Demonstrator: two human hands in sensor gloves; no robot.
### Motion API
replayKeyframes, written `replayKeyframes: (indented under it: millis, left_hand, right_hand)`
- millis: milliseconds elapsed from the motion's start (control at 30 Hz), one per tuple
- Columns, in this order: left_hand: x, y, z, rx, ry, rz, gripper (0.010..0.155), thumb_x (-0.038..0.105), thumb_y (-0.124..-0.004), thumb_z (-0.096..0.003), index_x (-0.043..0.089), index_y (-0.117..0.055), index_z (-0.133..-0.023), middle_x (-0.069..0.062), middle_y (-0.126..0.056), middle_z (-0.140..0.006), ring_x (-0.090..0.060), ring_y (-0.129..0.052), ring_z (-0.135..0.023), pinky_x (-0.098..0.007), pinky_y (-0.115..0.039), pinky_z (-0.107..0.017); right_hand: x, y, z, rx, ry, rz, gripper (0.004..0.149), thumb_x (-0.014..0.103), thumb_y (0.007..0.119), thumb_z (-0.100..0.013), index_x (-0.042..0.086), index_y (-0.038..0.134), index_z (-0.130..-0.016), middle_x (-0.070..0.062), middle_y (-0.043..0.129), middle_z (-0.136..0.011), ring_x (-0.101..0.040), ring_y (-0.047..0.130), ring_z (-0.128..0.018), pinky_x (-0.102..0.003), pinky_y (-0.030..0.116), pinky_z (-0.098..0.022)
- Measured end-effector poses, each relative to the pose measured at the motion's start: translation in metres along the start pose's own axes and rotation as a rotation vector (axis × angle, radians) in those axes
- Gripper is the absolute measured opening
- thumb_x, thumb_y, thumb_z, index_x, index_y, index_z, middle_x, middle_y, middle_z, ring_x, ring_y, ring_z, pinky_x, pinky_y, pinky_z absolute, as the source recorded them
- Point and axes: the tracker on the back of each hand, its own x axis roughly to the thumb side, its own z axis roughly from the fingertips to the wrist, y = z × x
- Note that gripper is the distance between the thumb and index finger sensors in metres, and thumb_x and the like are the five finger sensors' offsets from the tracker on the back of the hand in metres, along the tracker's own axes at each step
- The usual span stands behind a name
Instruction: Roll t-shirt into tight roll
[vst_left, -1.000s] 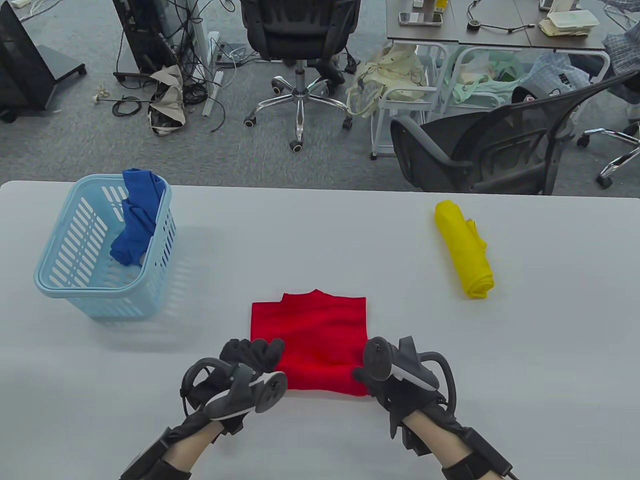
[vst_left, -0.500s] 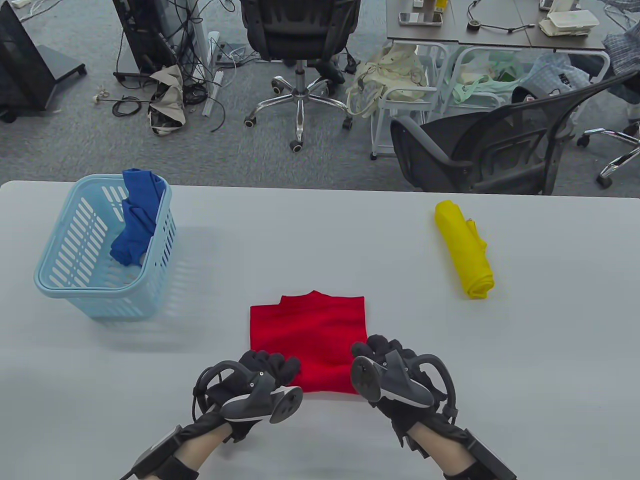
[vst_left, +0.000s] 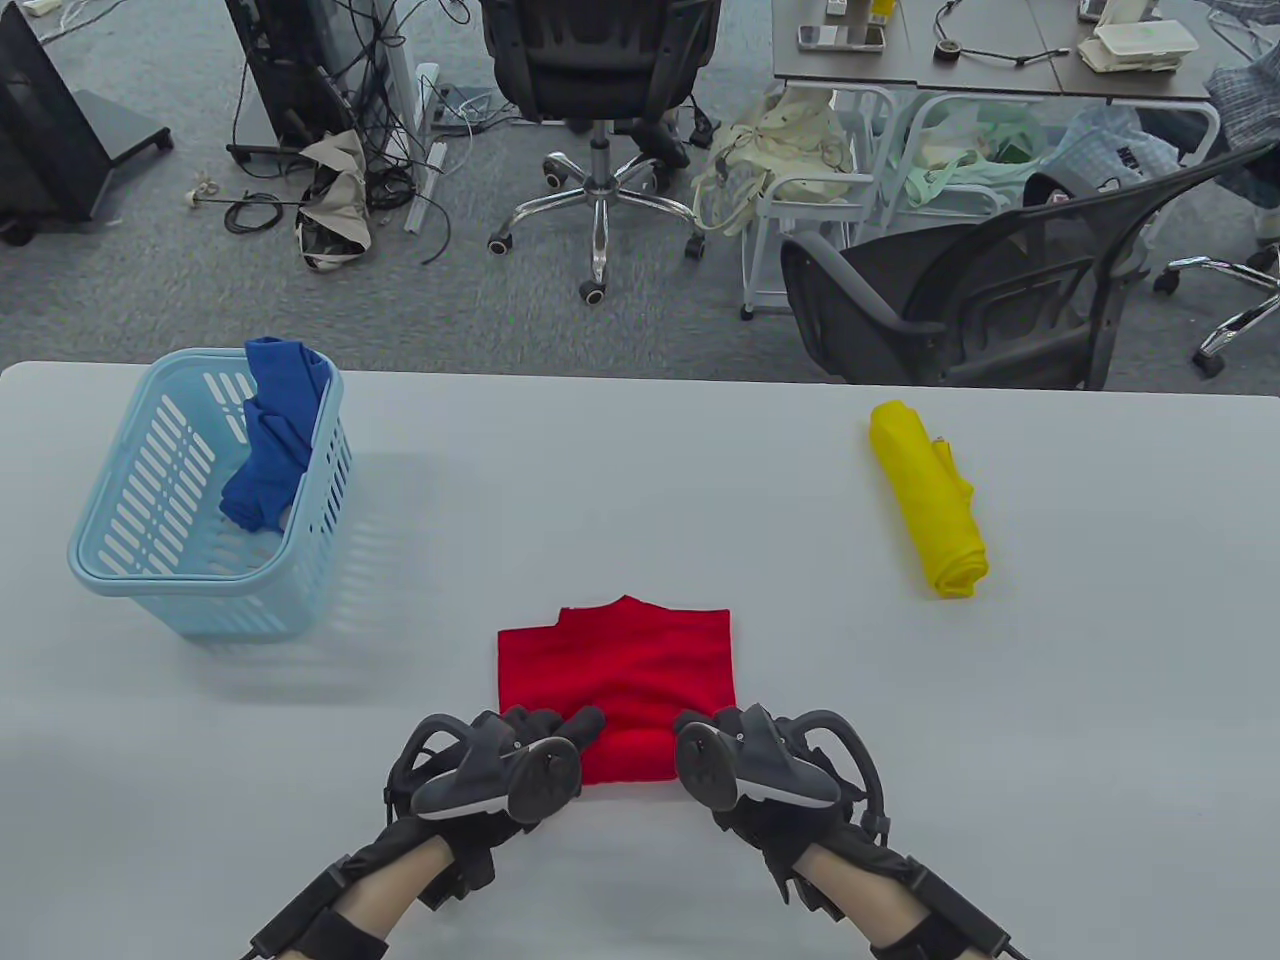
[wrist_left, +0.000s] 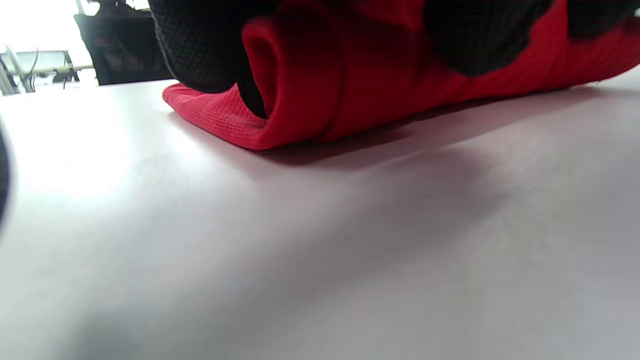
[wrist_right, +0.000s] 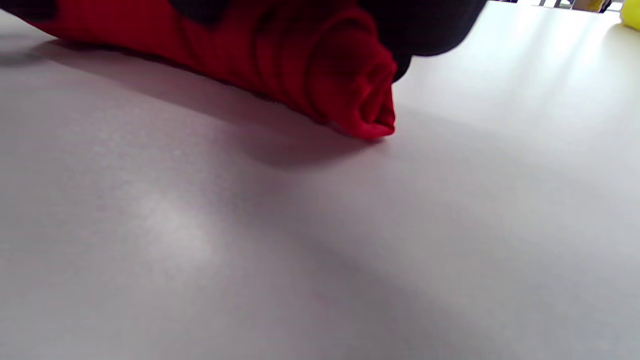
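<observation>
- My left hand curls its fingers over the left end of the folded red knit t-shirt, gripping the rolled near edge.
- My right hand curls over the right end of that same roll, holding it against the pale grey table.
- The shirt lies at the table's near middle, its far part flat, the collar edge pointing away from me.
- A rolled yellow cloth lies far right.
- A light blue slotted plastic basket holding a crumpled blue cloth stands far left.
</observation>
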Motion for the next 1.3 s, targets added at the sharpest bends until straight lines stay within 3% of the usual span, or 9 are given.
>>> replayKeyframes:
  millis: [133,233,533,600,733,900,1033,1200,1300]
  left_hand:
    - [0.011,0.004,0.001,0.054,0.002,-0.172,0.07,0.058,-0.068,-0.0475,0.026,-0.06,-0.109,-0.01,-0.063,-0.113,-0.033,-0.072,-0.099,-0.055,-0.066,-0.074]
    - [0.012,0.002,-0.001,0.055,-0.005,-0.217,0.068,0.056,-0.068,-0.048,0.026,-0.059,-0.109,-0.001,-0.079,-0.102,-0.024,-0.086,-0.089,-0.051,-0.073,-0.071]
    - [-0.017,0.003,-0.006,-0.045,-0.027,0.314,0.061,0.05,-0.069,-0.0491,0.018,-0.075,-0.1,0.0,-0.102,-0.075,-0.017,-0.104,-0.06,-0.045,-0.086,-0.058]
    - [-0.024,0.002,-0.007,-0.05,-0.015,0.339,0.061,0.05,-0.068,-0.0495,0.017,-0.075,-0.1,0.0,-0.102,-0.074,-0.017,-0.104,-0.058,-0.044,-0.086,-0.057]
    - [-0.027,0.001,-0.006,-0.057,-0.005,0.361,0.064,0.051,-0.066,-0.0502,0.018,-0.066,-0.105,0.0,-0.101,-0.074,-0.018,-0.103,-0.059,-0.045,-0.085,-0.058]
    - [-0.01,0.003,0.003,0.003,0.013,0.085,0.076,0.062,-0.053,-0.0471,0.03,-0.039,-0.115,-0.005,-0.087,-0.094,-0.027,-0.091,-0.081,-0.053,-0.073,-0.069]
    - [0.004,0.002,0.004,0.035,0.009,-0.128,0.082,0.064,-0.06,-0.0455,0.026,-0.041,-0.115,-0.011,-0.063,-0.113,-0.033,-0.074,-0.098,-0.056,-0.065,-0.074]
    - [0.009,0.0,0.0,0.051,-0.019,-0.205,0.068,0.055,-0.066,-0.0488,0.025,-0.057,-0.109,-0.001,-0.081,-0.101,-0.023,-0.088,-0.087,-0.052,-0.072,-0.073]
    - [0.004,0.005,0.0,0.053,-0.039,-0.064,0.061,0.052,-0.067,-0.0494,0.023,-0.068,-0.104,0.001,-0.094,-0.087,-0.019,-0.099,-0.073,-0.049,-0.079,-0.068]
  right_hand:
    - [-0.011,0.0,-0.002,0.073,-0.061,-0.179,0.058,0.042,0.052,-0.064,0.018,0.045,-0.116,-0.011,0.074,-0.098,-0.028,0.087,-0.076,-0.047,0.072,-0.058]
    - [-0.018,0.001,-0.004,0.101,-0.074,-0.254,0.057,0.042,0.05,-0.065,0.016,0.047,-0.116,-0.01,0.077,-0.095,-0.027,0.089,-0.073,-0.046,0.074,-0.055]
    - [-0.008,-0.012,0.009,-0.096,-0.026,-0.067,0.064,0.044,0.066,-0.064,0.025,0.033,-0.115,-0.016,0.031,-0.118,-0.038,0.053,-0.106,-0.056,0.052,-0.073]
    - [-0.002,-0.004,0.007,-0.03,-0.131,-0.074,0.069,0.045,0.07,-0.062,0.024,0.033,-0.116,-0.015,0.029,-0.119,-0.042,0.045,-0.109,-0.059,0.047,-0.074]
    - [0.005,0.007,0.004,-0.053,-0.066,0.137,0.077,0.043,0.075,-0.06,0.026,0.026,-0.117,-0.01,0.038,-0.12,-0.038,0.052,-0.11,-0.058,0.051,-0.074]
    - [-0.005,0.001,0.0,0.014,-0.118,-0.069,0.068,0.04,0.072,-0.06,0.023,0.038,-0.116,-0.012,0.056,-0.114,-0.036,0.071,-0.099,-0.052,0.061,-0.069]
    - [-0.017,0.002,-0.002,0.087,-0.161,-0.248,0.066,0.041,0.067,-0.061,0.017,0.041,-0.117,-0.016,0.062,-0.109,-0.035,0.078,-0.09,-0.051,0.066,-0.065]
    - [-0.026,0.003,-0.004,0.154,-0.18,-0.401,0.065,0.042,0.06,-0.064,0.011,0.04,-0.117,-0.019,0.064,-0.106,-0.036,0.081,-0.085,-0.051,0.067,-0.063]
    - [-0.018,-0.002,0.003,0.042,-0.083,-0.157,0.07,0.042,0.062,-0.064,0.015,0.027,-0.119,-0.02,0.043,-0.116,-0.042,0.06,-0.102,-0.056,0.056,-0.07]
